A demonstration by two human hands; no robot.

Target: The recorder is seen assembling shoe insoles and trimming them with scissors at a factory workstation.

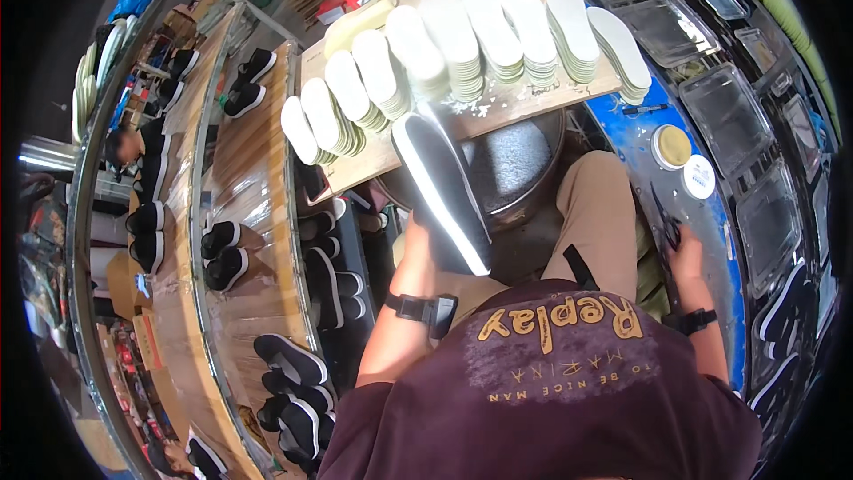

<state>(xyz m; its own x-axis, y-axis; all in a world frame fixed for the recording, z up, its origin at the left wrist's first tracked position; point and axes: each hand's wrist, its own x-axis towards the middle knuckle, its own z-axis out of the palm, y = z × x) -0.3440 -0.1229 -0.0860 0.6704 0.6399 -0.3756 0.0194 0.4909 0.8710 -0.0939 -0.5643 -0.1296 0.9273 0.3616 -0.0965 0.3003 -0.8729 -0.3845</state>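
A black shoe with a white sole edge (442, 191) is held on a slant in front of me, its far end near the insole board. My left hand (419, 244) grips it from the left side, and the shoe hides most of the fingers. At the blue bench on the right, my right hand (685, 255) is closed around a slim dark tool (666, 218) that looks like scissors. Stacks of white insoles (449, 40) stand in a row on a wooden board (410, 144) just beyond the shoe.
Under the board sits a round metal basin (524, 204). The blue bench (644, 138) carries an open yellowish tin (671, 147), a white lid (698, 177) and a black marker (645, 109). Racks with black shoes (227, 253) line the left; clear plastic trays (727, 120) fill the right.
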